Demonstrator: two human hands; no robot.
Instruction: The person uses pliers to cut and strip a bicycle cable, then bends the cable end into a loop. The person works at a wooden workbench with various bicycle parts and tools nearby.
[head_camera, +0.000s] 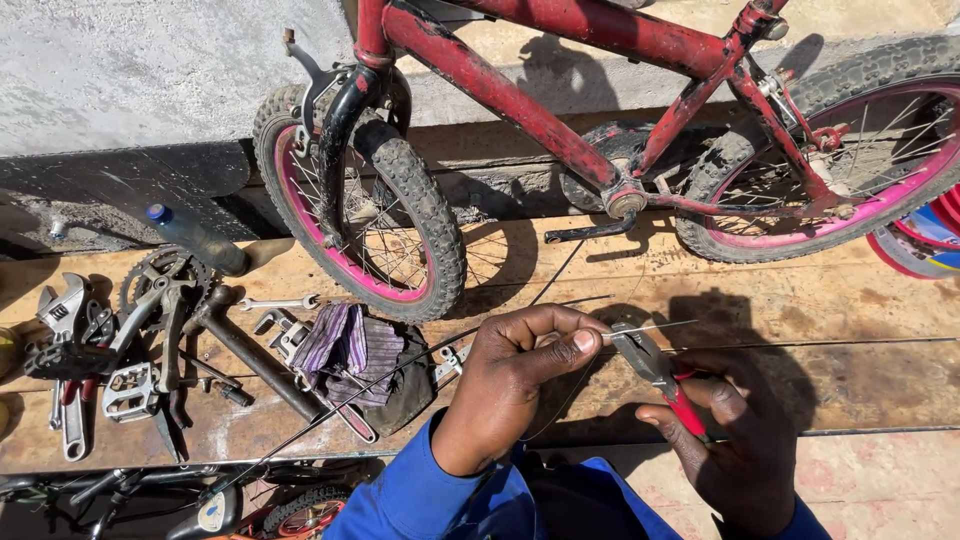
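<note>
**Between your two hands: a thin cable meeting the pliers**

Just above the wooden surface (780, 300), a thin wire cable (655, 327) is running between your hands, its free end pointing right past the plier nose. Your left hand (510, 385) is pinching the cable between thumb and forefinger, the grip closed tight on it, while the rest of the cable is trailing down and left across the boards. Your right hand (735, 440) is wrapping its grip around the red handles of the pliers (650, 362), and the metal nose is pointing up-left, touching the cable right beside your left fingertips. Whether the nose is actually biting the cable, you cannot tell from here.

Beyond your hands, a red bicycle (560, 110) with pink rims is standing on the planks, its front wheel (365, 205) just above your left hand and its rear wheel (850, 160) off to the right. To the left of your left hand, a striped purple cloth (345, 350) is lying on the surface. Further left, a crankset with pedal (150, 330), a small spanner (278, 302) and an adjustable wrench (62, 310) are lying scattered, with a plastic bottle (195, 238) above them.
</note>
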